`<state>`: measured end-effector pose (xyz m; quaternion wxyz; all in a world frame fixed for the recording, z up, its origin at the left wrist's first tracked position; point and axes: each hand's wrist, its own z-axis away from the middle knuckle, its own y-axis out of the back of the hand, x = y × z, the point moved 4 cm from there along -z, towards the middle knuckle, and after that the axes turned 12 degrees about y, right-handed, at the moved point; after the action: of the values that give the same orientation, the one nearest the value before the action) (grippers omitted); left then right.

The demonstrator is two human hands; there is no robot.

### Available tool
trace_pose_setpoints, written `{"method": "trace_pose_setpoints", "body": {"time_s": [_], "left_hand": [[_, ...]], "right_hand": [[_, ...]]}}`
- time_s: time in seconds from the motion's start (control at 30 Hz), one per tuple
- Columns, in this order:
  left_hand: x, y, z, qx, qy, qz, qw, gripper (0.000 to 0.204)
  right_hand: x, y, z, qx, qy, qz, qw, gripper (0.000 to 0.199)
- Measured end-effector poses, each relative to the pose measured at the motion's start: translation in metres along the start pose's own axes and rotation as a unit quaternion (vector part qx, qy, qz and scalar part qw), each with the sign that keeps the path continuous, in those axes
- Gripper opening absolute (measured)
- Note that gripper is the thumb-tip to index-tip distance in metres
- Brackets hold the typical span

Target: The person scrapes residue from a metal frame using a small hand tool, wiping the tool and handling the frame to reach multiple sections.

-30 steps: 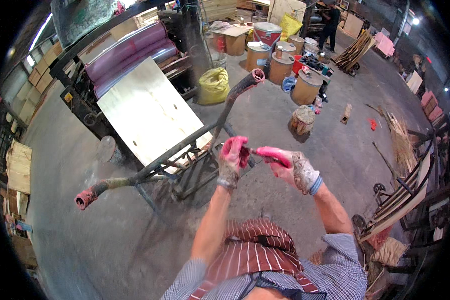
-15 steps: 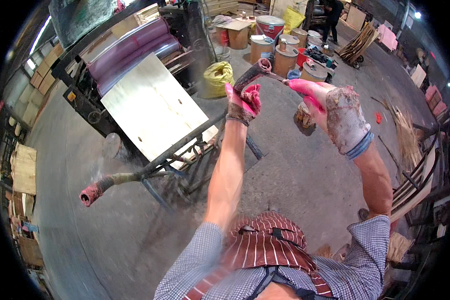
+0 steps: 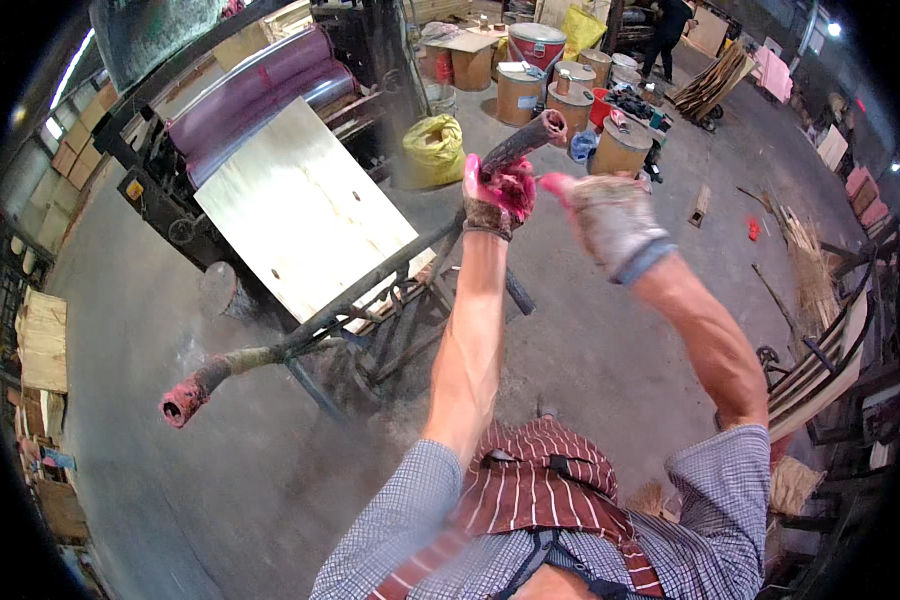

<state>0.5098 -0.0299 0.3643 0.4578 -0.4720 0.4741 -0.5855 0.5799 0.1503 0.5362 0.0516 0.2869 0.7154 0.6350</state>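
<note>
A long metal roller bar (image 3: 370, 285) runs diagonally across the view, dark and grimy along its shaft, crusted with pink-red residue at both tube-like ends; its lower end points toward the bottom left over the dusty concrete floor (image 3: 210, 480), its upper end rises toward the drums at the top; it rests across a dark steel stand (image 3: 390, 330) with thin angled legs. The left hand (image 3: 497, 195), in a worn fabric glove stained pink, is closed in a fist round the bar near its upper end; the right hand (image 3: 605, 215), in a grey knitted glove with a pink fingertip and a blue cuff, is blurred just beside the left, close to the bar, and whether it grips anything cannot be told. Behind the bar a pale, smooth plywood sheet (image 3: 305, 215) with a few small holes lies tilted in front of a machine with a glossy purple cylinder (image 3: 255, 85); cardboard-brown drums (image 3: 570, 100) and a yellow sack (image 3: 433, 148) stand beyond.
</note>
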Motion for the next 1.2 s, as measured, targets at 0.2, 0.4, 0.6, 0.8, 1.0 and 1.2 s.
{"method": "trace_pose_setpoints", "body": {"time_s": [0.2,0.4,0.6,0.8,1.0,1.2], "left_hand": [[-0.002,0.004,0.0,0.028,0.011,0.027,0.999,0.076],[0.004,0.006,-0.007,0.024,-0.037,-0.052,0.998,0.083],[-0.001,0.011,-0.002,0.002,0.053,0.045,0.998,0.085],[0.007,-0.002,0.008,-0.003,-0.066,0.014,0.998,0.067],[0.0,0.008,0.002,0.04,0.056,0.098,0.993,0.069],[-0.003,0.016,-0.005,0.034,0.013,0.09,0.995,0.067]], "right_hand": [[0.019,0.046,0.042,0.147,0.045,-0.026,0.988,0.016],[-0.034,0.015,-0.024,-0.06,0.025,-0.044,0.997,0.014],[-0.005,0.065,0.003,0.051,0.003,0.025,0.998,0.025],[-0.062,0.035,-0.099,-0.057,0.047,-0.004,0.997,0.02],[0.009,0.07,-0.023,0.11,0.081,-0.032,0.99,0.025],[0.007,0.074,-0.03,0.068,0.063,-0.027,0.995,0.025]]}}
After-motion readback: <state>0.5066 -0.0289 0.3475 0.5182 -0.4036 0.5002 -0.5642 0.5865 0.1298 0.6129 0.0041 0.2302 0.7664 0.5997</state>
